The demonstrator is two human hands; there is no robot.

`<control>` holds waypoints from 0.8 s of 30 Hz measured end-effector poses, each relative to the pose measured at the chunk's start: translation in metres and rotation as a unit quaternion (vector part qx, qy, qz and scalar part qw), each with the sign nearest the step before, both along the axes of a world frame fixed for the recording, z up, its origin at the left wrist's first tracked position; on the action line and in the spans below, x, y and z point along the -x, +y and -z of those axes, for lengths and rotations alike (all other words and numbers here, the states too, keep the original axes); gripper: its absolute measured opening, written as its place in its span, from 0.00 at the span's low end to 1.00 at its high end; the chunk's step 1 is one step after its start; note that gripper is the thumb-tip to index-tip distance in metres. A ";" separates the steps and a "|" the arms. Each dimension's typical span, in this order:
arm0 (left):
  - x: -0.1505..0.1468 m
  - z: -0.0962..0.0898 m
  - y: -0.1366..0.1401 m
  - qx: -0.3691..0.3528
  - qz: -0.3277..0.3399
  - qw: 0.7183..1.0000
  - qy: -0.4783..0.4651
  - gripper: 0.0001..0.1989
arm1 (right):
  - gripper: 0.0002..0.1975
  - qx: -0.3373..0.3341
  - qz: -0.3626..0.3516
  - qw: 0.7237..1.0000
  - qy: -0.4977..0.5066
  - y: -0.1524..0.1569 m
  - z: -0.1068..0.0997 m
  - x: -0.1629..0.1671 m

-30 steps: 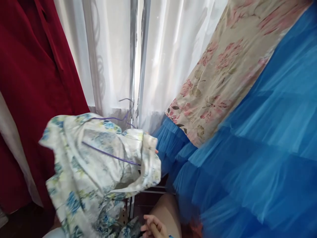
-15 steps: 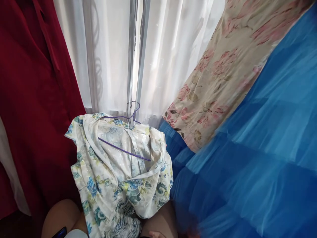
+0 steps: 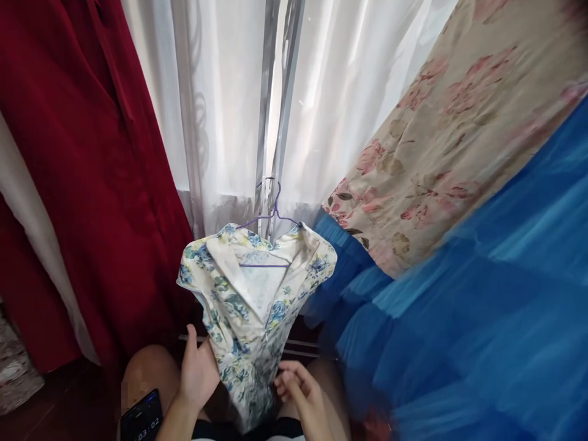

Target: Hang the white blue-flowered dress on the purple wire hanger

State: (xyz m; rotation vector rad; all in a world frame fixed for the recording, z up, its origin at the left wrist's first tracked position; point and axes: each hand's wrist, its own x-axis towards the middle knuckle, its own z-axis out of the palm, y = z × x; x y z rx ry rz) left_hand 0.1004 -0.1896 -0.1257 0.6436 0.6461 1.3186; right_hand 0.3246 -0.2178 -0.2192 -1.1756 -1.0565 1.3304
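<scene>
A white floral dress (image 3: 241,306) with blue and green flowers, a V neckline and cap sleeves hangs upright on a thin purple wire hanger (image 3: 275,212). Its shoulders are spread over the hanger, and the waist narrows between my hands. On the left side of the dress is my left hand (image 3: 198,370), thumb raised and apart, with its fingers partly hidden behind the cloth. My right hand (image 3: 301,389) has curled fingers, their tips at the right edge of the dress near the waist. Whatever the hanger's hook rests on is hard to make out.
Behind the dress hangs a white sheer curtain (image 3: 229,122) with silver strips (image 3: 269,92). A dark red cloth (image 3: 124,202) drapes at left. To the right hang a beige floral garment (image 3: 436,147) and a layered blue tulle garment (image 3: 482,318). A phone (image 3: 142,416) lies by my left thigh.
The dress, slumped and twisted before, now hangs straighter, facing me and slightly farther right. Both hands have come into clear view at its sides. My view has shifted a little left.
</scene>
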 end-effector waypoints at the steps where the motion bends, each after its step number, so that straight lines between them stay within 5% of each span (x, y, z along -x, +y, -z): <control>1: 0.002 0.006 -0.002 0.010 -0.016 1.000 0.022 0.26 | 0.26 -0.019 -0.004 1.000 -0.002 0.007 -0.007 0.009; 6: -0.008 0.016 -0.008 0.011 -0.072 0.985 0.158 0.23 | 0.21 -0.081 -0.011 0.994 -0.070 0.051 -0.027 0.045; 12: -0.013 0.005 -0.015 0.006 -0.120 0.983 0.139 0.20 | 0.10 -0.128 -0.046 0.974 -0.180 0.071 -0.035 0.062; 21: -0.002 0.010 -0.016 0.011 -0.065 0.986 0.156 0.21 | 0.14 -0.142 -0.069 0.984 -0.085 0.062 -0.055 0.060; 24: 0.015 0.014 -0.007 0.010 -0.201 0.961 0.190 0.17 | 0.18 -0.143 -0.074 0.983 -0.089 0.056 -0.058 0.046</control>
